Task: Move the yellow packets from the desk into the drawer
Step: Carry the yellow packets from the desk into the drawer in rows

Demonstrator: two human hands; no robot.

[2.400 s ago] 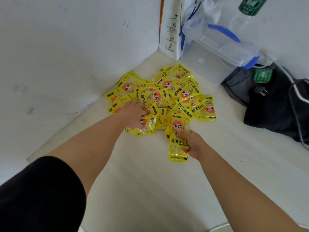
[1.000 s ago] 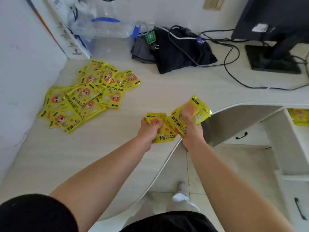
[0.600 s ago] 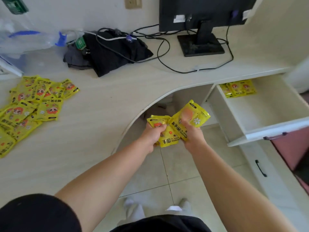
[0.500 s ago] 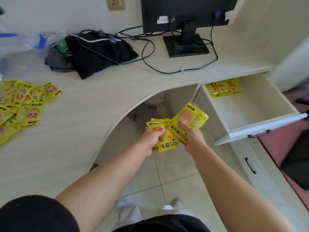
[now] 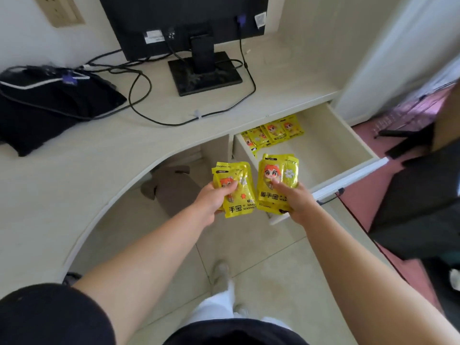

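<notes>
Both hands now apart: left hand [image 5: 213, 199] & right hand [image 5: 296, 200] fingers each pinching separate hand-warmer packets, nearer open drawer [image 5: 348, 168]; drop-in likely next.

the person wore a black short sleeve [image 5: 49, 312] on the left upper arm, and both forearms were bare to the wrists. the left hand [image 5: 216, 198] and the right hand [image 5: 297, 204] carried no rings, watch or gloves. a black garment [image 5: 234, 333] covered the lap, white trouser legs [image 5: 219, 303] showed below it, and pale shoes [image 5: 220, 272] were on the feet.
</notes>
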